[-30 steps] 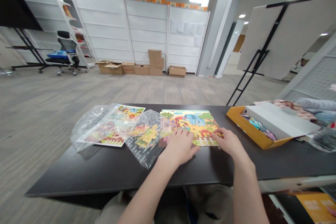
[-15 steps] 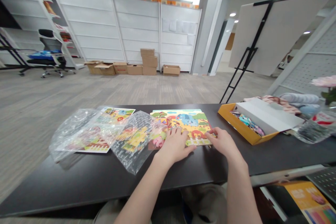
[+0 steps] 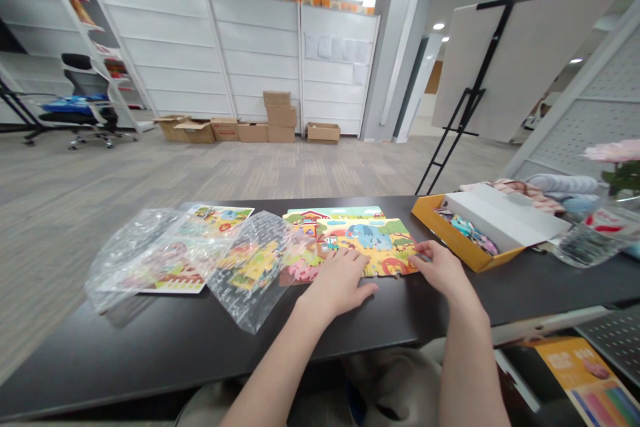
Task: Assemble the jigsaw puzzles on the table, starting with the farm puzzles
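A dark table [image 3: 165, 347] stretches before the seated person, and in its middle lies a printed animal panel [image 3: 375, 239], overlapping a second printed panel [image 3: 306, 220] at its far left. The left hand [image 3: 341, 280] rests palm down on its near left part, fingers extended and gripping nothing; the right hand [image 3: 441, 268] has its thumb and fingertips pinched on the right edge. To the left I see a clear bag [image 3: 113, 260] partly over a printed sheet [image 3: 187, 277], and beside it a dark-printed bag [image 3: 250, 293] reaching toward the panels. On the right stands an open yellow box [image 3: 447, 237], with folded cloths [image 3: 560, 183] beyond. Across the grey carpet [image 3: 300, 170], cardboard boxes [image 3: 280, 121] sit against white shelving [image 3: 260, 47]; an office chair [image 3: 85, 100] stands far left, an easel [image 3: 469, 103] with a white board [image 3: 537, 60] far right.
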A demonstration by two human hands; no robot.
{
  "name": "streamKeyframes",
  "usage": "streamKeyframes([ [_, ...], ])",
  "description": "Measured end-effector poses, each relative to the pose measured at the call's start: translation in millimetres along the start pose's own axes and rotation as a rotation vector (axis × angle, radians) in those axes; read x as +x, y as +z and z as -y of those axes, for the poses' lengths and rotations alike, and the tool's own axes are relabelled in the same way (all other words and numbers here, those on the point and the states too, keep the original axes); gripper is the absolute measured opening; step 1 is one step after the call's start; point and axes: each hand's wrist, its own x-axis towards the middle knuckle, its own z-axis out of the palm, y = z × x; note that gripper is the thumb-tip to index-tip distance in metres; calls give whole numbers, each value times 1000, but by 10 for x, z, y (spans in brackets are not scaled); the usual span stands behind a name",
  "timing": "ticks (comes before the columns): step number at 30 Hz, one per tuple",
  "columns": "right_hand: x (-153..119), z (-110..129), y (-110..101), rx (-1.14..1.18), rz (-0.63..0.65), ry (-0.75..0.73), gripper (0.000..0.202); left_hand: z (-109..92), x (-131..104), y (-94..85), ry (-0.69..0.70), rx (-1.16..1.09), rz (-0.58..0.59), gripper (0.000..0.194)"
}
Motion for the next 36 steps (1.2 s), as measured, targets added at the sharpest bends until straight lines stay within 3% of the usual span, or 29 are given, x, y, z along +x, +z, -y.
streamKeyframes([
  [8,110,-207,79,97,41,41,27,-63,15,-26,61,-9,16,33],
  [14,-1,-125,-89,345,-30,8,31,-24,32,28,58,26,-18,28],
  [21,-126,55,-78,587,330,28,37,-62,46,-16,18,45,-10,35],
  [24,-130,66,-29,515,400,41,33,-66,56,8,14,42,-34,43],
  [26,-132,59,-19,399,381,19,28,-58,68,39,17,41,-53,46],
  [32,-164,99,-50,32,137,-34,21,-63,102,74,4,64,-27,44],
  [36,-193,162,-66,-31,105,-32,23,-91,114,65,27,67,-3,35],
])
